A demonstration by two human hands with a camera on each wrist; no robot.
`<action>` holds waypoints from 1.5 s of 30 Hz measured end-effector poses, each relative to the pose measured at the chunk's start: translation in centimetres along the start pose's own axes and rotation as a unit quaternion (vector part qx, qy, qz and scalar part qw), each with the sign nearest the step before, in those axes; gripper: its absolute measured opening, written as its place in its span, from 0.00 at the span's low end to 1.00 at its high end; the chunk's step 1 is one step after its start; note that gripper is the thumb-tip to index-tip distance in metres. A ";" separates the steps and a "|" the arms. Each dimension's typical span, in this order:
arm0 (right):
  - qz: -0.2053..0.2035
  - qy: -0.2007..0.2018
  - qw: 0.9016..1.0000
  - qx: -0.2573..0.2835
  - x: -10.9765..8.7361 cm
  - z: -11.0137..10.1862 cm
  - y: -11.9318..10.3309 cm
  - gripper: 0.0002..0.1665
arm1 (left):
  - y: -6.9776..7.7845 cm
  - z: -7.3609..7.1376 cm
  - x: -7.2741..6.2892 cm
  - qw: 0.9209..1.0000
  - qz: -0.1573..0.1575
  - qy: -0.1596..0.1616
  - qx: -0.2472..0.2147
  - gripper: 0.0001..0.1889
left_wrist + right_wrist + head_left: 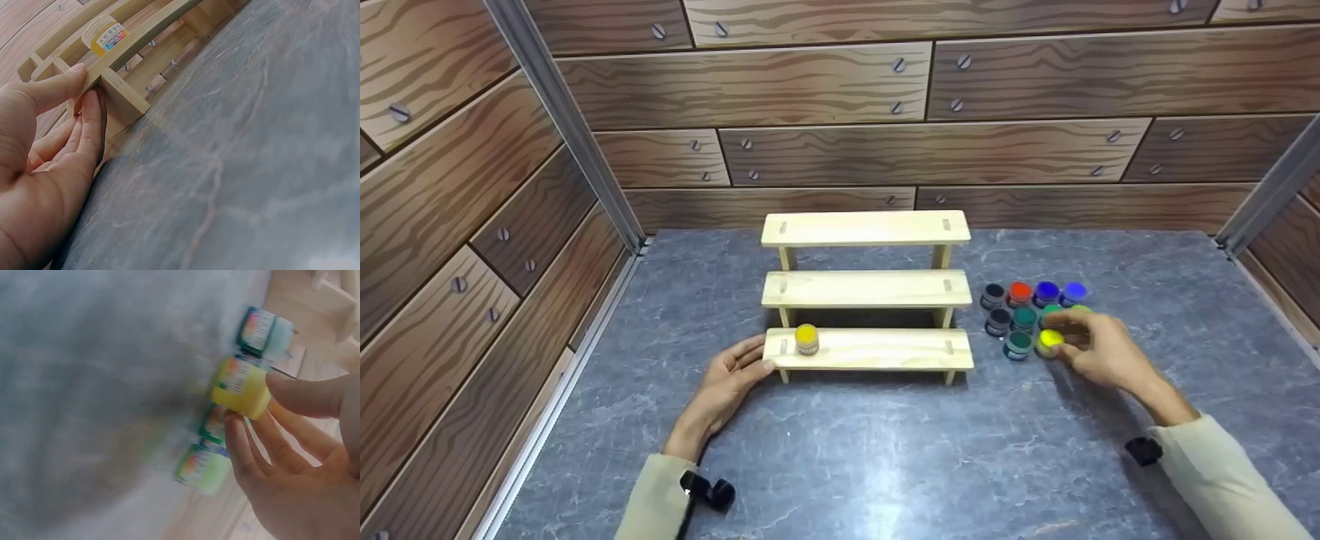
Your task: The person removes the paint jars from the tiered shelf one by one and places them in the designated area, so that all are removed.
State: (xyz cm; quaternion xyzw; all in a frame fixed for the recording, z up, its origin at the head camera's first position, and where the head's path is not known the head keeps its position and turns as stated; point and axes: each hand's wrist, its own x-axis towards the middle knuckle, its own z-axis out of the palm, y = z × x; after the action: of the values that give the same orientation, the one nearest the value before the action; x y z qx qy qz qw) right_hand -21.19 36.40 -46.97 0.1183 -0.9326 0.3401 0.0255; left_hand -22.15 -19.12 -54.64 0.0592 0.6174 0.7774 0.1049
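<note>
A three-tier wooden stand (pixel 885 350) stands mid-table. My left hand (pixel 729 381) grips the left end of its lowest tier, thumb on the board and fingers beneath, as the left wrist view shows. Close by, an orange-yellow paint jar (pixel 806 340) sits upright on that tier. My right hand (pixel 1106 349) has thumb and fingertips on opposite sides of a bright yellow paint jar (pixel 242 388), pinching it at the front of a jar group. Next to it is a dark green jar (pixel 1018 346); the fingers partly hide light green jars behind.
Several other jars stand right of the stand, among them a red jar (pixel 1020 293), a blue jar (pixel 1045 293) and a black jar (pixel 992 295). Wood-patterned panels (pixel 825 86) enclose the grey marbled table (pixel 840 457) at the back and sides.
</note>
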 end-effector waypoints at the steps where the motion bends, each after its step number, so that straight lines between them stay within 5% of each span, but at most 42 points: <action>1: -0.008 0.007 1.000 -0.001 0.0 -0.2 -0.5 0.25 | 0.0 0.1 0.0 1.000 0.001 0.000 0.000 0.36; 11: -0.129 0.065 0.989 0.019 1.8 1.7 -7.8 0.21 | -0.2 0.6 0.6 1.000 -0.001 -0.001 -0.002 0.37; 20: -0.184 -0.001 0.979 0.092 4.3 7.3 -14.7 0.23 | -0.1 0.8 0.7 1.000 -0.002 -0.001 0.000 0.37; 28: -0.177 -0.070 0.976 0.110 7.0 13.2 -19.7 0.27 | 0.0 0.6 0.6 1.000 -0.001 0.000 -0.001 0.36; 37: -0.162 -0.020 0.982 0.099 8.2 18.2 -21.9 0.29 | 0.1 0.1 0.1 1.000 0.000 0.004 0.004 0.36; 45: -0.148 0.006 0.985 0.092 8.3 20.1 -22.8 0.26 | 0.1 0.1 -0.1 1.000 0.001 0.005 -0.003 0.35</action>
State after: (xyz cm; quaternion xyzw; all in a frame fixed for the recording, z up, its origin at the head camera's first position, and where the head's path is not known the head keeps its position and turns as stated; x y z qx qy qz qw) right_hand -23.15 4.96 -46.97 0.2546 -0.8694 0.4178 0.0697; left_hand -22.05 -19.07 -54.53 0.0554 0.6152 0.7798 0.1015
